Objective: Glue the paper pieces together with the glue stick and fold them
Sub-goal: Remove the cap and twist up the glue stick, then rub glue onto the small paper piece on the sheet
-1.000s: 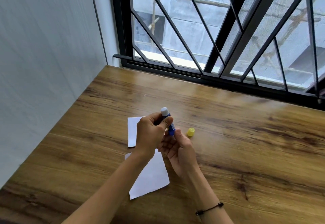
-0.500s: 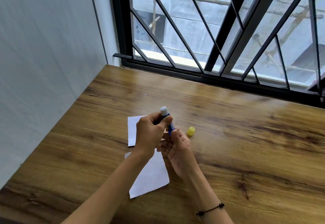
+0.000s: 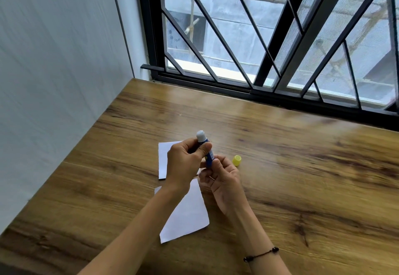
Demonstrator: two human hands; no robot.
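Both hands hold the glue stick (image 3: 205,148) upright above the surface (image 3: 302,177), over the two paper pieces (image 3: 185,212): the left hand (image 3: 185,162) has its fingers wrapped round the barrel, the right hand (image 3: 222,175) pinches its base, seemingly to wind it. The white glue stands exposed; wound out too far, it could snap or smear. The yellow cap (image 3: 236,160), loose just beside the right hand, could be knocked and roll. Neither sheet is pinned, so a stroke may drag it.

- Table (image 3: 280,166): wood-grain top, smooth, with a slight sheen.
- 2 paper pieces (image 3: 185,216): white, matt.
- Cap (image 3: 236,160): yellow plastic.
- Window grille (image 3: 287,26): dark metal bars.
- Wall (image 3: 54,69): pale, finely textured, matt.
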